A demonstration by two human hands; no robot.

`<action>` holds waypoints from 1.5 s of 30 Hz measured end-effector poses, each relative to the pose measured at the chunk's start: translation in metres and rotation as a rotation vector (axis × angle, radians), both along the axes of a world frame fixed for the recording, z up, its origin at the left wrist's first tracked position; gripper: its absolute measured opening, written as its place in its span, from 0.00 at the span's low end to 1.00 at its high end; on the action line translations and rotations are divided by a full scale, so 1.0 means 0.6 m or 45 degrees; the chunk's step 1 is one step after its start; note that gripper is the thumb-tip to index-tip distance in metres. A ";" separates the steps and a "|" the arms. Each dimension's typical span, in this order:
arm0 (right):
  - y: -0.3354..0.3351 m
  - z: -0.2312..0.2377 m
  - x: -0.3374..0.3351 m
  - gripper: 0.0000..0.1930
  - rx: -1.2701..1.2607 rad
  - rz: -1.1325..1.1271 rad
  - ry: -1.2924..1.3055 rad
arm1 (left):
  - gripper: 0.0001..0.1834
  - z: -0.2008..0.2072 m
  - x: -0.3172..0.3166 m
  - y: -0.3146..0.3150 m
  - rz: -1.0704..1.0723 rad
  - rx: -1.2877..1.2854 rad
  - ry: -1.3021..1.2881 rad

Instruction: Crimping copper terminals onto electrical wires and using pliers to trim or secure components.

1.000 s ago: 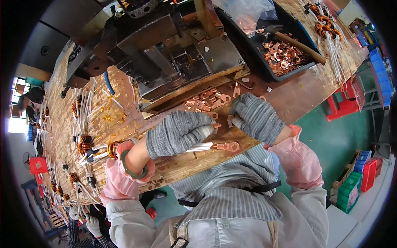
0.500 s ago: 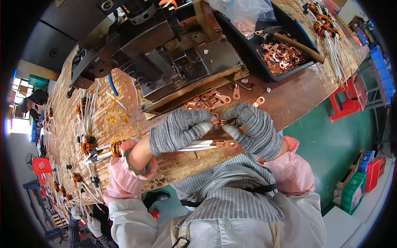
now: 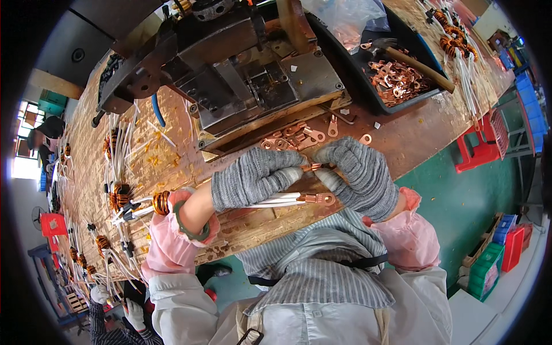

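My left hand (image 3: 257, 177), in a grey knitted glove, pinches a bare copper wire end (image 3: 309, 167) between thumb and fingers. Facing it, my gloved right hand (image 3: 363, 179) closes its fingertips on a small copper piece that meets this end; the glove mostly hides it, and its shape is unclear. Just below the hands, white wires (image 3: 282, 200) run out from under my left hand to a copper cable lug (image 3: 323, 199). Near my left wrist lies a copper-wound coil (image 3: 161, 203). Loose copper lugs (image 3: 296, 137) lie beyond my fingertips.
A dark metal press (image 3: 247, 86) stands on the worn wooden table (image 3: 172, 149). Right of it, a black tray (image 3: 382, 108) holds copper lugs, a hammer (image 3: 420, 68) and a plastic bag. More coils with white wires lie left and far right. A red stool (image 3: 477, 146) stands at right.
The copper wire end and the copper piece, slightly apart before, now meet between my fingertips. My right hand has tilted a little, and the view has shifted slightly.
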State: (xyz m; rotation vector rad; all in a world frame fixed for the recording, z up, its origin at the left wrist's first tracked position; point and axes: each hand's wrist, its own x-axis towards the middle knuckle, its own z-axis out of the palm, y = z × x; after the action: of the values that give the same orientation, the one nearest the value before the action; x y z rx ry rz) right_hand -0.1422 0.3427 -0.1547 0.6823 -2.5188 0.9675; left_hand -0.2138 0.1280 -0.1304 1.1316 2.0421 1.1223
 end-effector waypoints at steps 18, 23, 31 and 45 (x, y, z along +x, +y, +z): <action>0.007 -0.003 -0.004 0.14 -0.055 0.062 -0.008 | 0.14 0.002 -0.006 0.005 -0.022 -0.014 -0.127; 0.003 0.002 -0.005 0.13 -0.091 0.093 -0.018 | 0.15 -0.004 -0.005 0.007 -0.026 0.008 -0.076; 0.012 0.000 -0.012 0.15 0.013 0.137 0.026 | 0.14 -0.013 -0.008 0.006 -0.044 0.046 -0.154; 0.032 0.014 -0.042 0.10 -0.377 0.456 -0.654 | 0.14 -0.002 -0.009 0.004 -0.140 -0.034 -0.255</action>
State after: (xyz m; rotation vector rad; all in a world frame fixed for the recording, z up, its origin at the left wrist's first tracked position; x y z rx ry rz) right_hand -0.1675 0.3617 -0.1464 0.8993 -2.6213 1.7998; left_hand -0.2190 0.1305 -0.1315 1.0595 1.8149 1.1034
